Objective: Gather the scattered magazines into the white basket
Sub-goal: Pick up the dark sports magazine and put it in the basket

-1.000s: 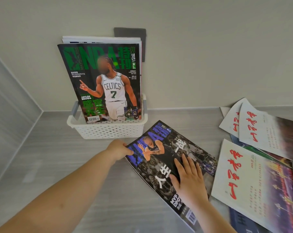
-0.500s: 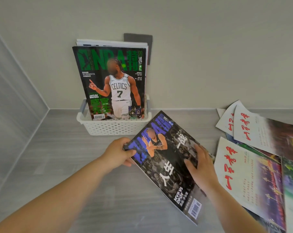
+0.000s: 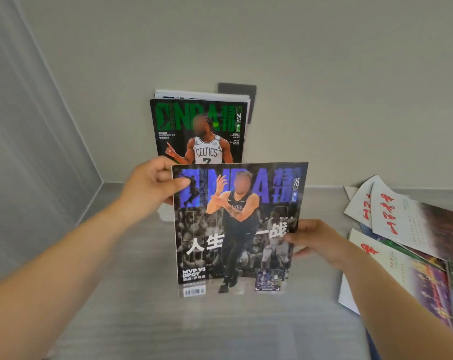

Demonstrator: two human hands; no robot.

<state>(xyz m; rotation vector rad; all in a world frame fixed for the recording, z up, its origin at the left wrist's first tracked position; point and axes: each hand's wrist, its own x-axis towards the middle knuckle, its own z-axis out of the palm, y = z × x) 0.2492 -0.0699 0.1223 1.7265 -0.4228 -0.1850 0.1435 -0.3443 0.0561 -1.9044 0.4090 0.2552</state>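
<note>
Holds blue and black paper magazine (image 3: 235, 229) upright above grey counter (image 3: 142, 307) near back edge, in front of green paper magazine (image 3: 199, 131). Clamps left grip (image 3: 152, 188) on its top left corner, right grip (image 3: 316, 242) on its right edge.

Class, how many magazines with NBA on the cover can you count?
2. The green NBA magazine stands at the wall; the blue NBA magazine is held before it by the left hand and right hand. More may hide behind the green one.
</note>
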